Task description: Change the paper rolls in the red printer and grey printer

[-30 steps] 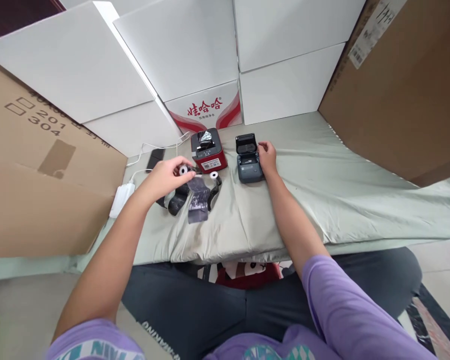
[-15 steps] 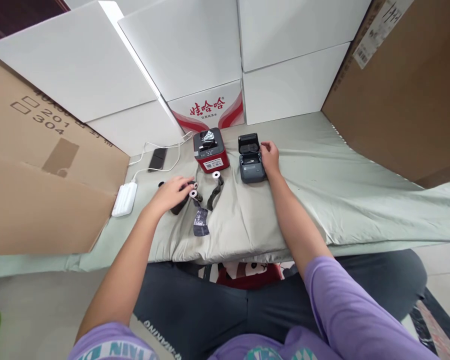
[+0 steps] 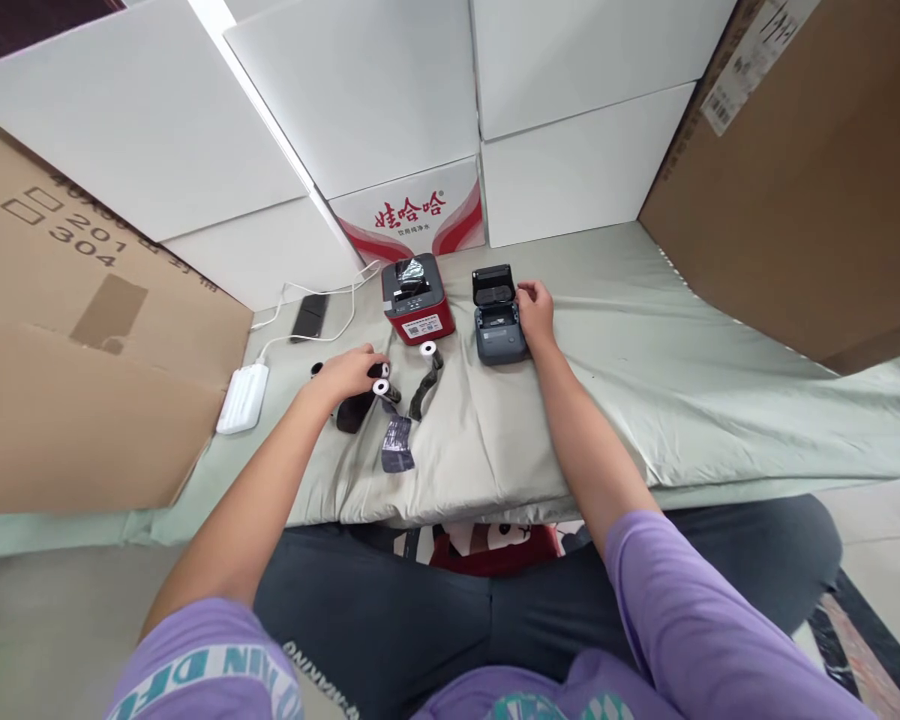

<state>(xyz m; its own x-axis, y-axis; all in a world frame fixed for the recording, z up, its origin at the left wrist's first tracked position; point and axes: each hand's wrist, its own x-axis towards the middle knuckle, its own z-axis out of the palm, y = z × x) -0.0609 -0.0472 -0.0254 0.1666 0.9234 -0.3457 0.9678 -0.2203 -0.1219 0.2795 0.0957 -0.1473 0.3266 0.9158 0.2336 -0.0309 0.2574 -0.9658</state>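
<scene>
My left hand (image 3: 349, 374) rests on the green cloth with its fingers closed round a small white-cored roll of dark ribbon (image 3: 382, 387). A dark strip (image 3: 396, 443) trails from it toward me. A second small roll (image 3: 427, 350) lies just right of it with its own dark strip. My right hand (image 3: 535, 312) holds the right side of a small grey printer (image 3: 498, 327) whose lid stands open. A red printer (image 3: 416, 300) sits between the two hands, farther back.
A black phone (image 3: 310, 316) and a white power adapter (image 3: 242, 397) with a white cable lie at the left. White boxes (image 3: 390, 100) stand behind, brown cartons at the left (image 3: 60, 330) and right (image 3: 810, 180). The cloth-covered surface (image 3: 682, 380) ends just before my knees.
My left hand has lowered the roll from beside the red printer down onto the cloth, nearer to me. The dark strip now lies flat. My right hand stays on the grey printer.
</scene>
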